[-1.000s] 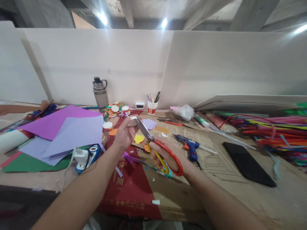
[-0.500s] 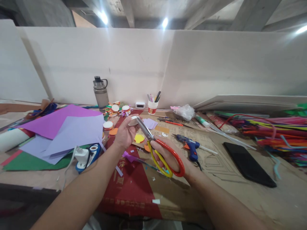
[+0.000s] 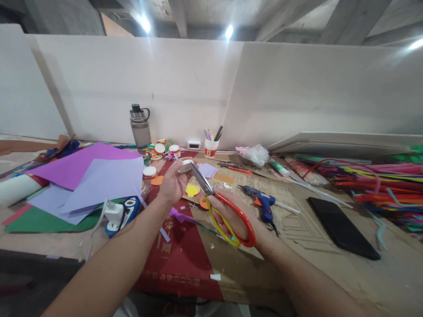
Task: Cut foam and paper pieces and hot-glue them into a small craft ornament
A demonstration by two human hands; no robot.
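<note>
Near the middle, my left hand point(image 3: 174, 184) holds a small white round piece point(image 3: 186, 166) between thumb and fingers. My right hand point(image 3: 229, 215) is closed on scissors point(image 3: 234, 212) with one red and one yellow handle loop. The scissor blades point up and left, their tips at the edge of the white piece. Below the hands lie a yellow disc point(image 3: 192, 190) and a purple paper bow point(image 3: 178, 215) on the red and brown cardboard point(image 3: 175, 264).
Purple and lilac paper sheets point(image 3: 109, 180) and a power strip point(image 3: 122, 215) lie left. Behind are a bottle point(image 3: 140, 127) and a pen cup point(image 3: 211, 148). A glue gun point(image 3: 265, 203), a black phone point(image 3: 342, 226) and pipe cleaners point(image 3: 380, 185) lie right.
The view has shifted very slightly. Both hands remain nearly in place, with the white piece and the scissors still held and the blades still at the piece.
</note>
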